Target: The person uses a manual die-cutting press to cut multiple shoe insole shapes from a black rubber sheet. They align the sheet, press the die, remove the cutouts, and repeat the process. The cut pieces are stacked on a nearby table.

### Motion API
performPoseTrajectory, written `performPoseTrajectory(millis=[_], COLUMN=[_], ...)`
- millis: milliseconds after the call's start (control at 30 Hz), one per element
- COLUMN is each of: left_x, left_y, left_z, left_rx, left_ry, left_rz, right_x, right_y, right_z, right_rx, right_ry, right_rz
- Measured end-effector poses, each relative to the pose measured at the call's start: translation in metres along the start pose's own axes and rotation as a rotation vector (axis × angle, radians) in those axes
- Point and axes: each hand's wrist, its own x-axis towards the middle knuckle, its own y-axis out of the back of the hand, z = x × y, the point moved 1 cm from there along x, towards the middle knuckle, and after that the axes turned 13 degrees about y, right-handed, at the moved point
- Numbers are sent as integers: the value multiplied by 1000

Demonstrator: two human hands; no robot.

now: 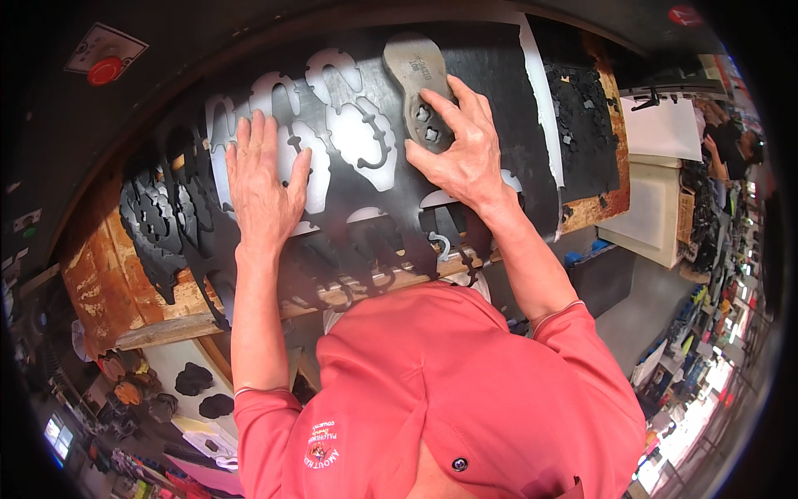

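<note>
Two hands (264,190) (465,143), one die (416,65), one sheet (509,100)

a grey-brown, sole-shaped plate (413,76) with two clover-shaped holes lies on a black sheet (503,71), its broad rounded end pointing away, its nearer part gripped by the right hand (465,145). left of it, the sheet has rows of sole-shaped cutouts showing white; the left hand (264,187) rests flat over some.

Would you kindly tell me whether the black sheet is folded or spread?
Spread: the black sheet lies out beneath the left hand and right hand, with white showing through its sole-shaped holes.
</note>
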Motion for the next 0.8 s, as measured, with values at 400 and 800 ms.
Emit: performPoseTrajectory(millis=[400,800], left_x=[-10,-137], left_y=[9,19], left_z=[1,79], left_rx=[-136,-382], left_ry=[-52,-86], left_rz=[95,-57], right_x=[2,-25], right_y=[-1,2], right_z=[-1,3], right_rx=[9,117], right_ry=[21,35], right_rz=[-36,86])
